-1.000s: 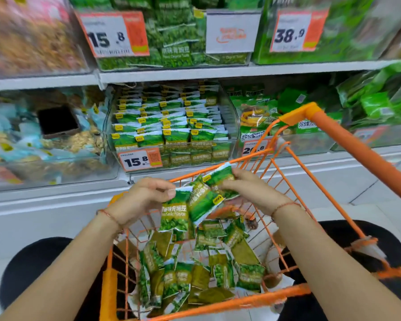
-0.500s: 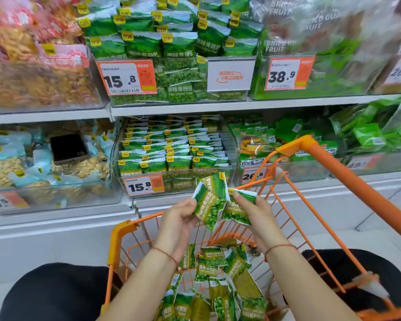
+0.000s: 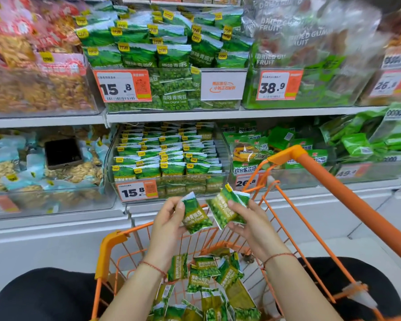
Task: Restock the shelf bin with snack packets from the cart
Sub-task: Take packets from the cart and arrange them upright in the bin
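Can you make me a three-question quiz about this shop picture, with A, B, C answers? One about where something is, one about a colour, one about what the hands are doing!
1. Where are the loose snack packets waiting?
A. on the floor
B. in the cart
C. on the top shelf

2. What colour is the cart?
A. orange
B. blue
C. silver

3. What is the left hand doing?
A. hanging empty
B. pushing the cart
C. holding a green packet

Answers: 1 B, the packets lie heaped inside the wire basket. 2 A, its handle and wires are orange. 3 C, its fingers grip a packet, and the right hand grips others too.
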